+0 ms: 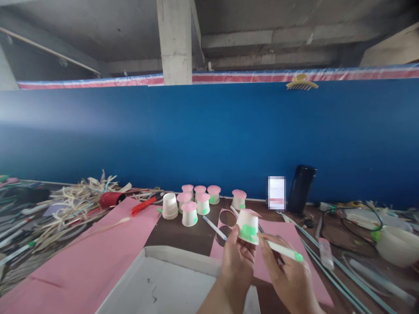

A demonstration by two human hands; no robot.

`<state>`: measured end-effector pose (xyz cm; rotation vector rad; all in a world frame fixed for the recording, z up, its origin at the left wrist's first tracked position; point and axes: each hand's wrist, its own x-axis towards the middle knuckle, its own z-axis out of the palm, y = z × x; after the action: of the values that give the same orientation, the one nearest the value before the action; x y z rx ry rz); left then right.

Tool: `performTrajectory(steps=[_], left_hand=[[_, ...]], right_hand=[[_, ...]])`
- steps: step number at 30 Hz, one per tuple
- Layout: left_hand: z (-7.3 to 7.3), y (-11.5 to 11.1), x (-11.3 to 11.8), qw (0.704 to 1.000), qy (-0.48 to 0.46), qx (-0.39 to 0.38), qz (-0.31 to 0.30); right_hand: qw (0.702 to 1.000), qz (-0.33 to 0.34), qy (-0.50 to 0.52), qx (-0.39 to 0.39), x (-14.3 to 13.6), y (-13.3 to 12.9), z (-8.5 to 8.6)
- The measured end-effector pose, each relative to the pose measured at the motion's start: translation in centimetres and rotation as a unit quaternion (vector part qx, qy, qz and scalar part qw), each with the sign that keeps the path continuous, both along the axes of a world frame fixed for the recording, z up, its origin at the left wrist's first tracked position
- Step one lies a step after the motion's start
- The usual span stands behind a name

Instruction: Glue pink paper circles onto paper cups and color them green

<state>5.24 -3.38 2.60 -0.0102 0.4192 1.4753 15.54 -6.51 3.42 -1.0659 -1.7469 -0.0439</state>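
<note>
My left hand (238,257) grips an upturned white paper cup (245,223) near its rim. A pink paper piece (249,212) covers the cup's top, and green colour marks the lower side. In my right hand (291,274) is a white marker with a green end (281,250); its front end is at the cup's right side, partly hidden by my fingers. Beyond my hands stand several upturned cups with pink paper tops and green patches (190,215), one of them apart to the right (238,199). Stacked plain cups (170,206) stand to their left.
A shallow white box (163,250) lies in front, between pink sheets (94,257). Red-handled scissors (143,206), a pen (214,227) and paper strips (78,205) lie to the left. A dark bottle (301,188), tubes (330,270) and a white bowl (397,246) are right. A blue partition (209,135) stands behind.
</note>
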Motion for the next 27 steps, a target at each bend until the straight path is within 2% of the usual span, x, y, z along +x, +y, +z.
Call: performTrajectory(steps=[13,21,27], left_hand=[[0.37,-0.12,0.07,1.000,0.007,-0.004,-0.003],[0.54,0.05,-0.15,1.000,-0.016,-0.022,0.005],[0.38,0.15,-0.19,0.999,-0.029,-0.014,0.005]], right_hand=[[1.000,0.012,-0.007,-0.011,-0.07,-0.14,0.04],[0.995,-0.009,0.048,0.087,0.45,-0.34,0.26],[0.998,0.003,0.023,0.062,0.29,-0.18,0.21]])
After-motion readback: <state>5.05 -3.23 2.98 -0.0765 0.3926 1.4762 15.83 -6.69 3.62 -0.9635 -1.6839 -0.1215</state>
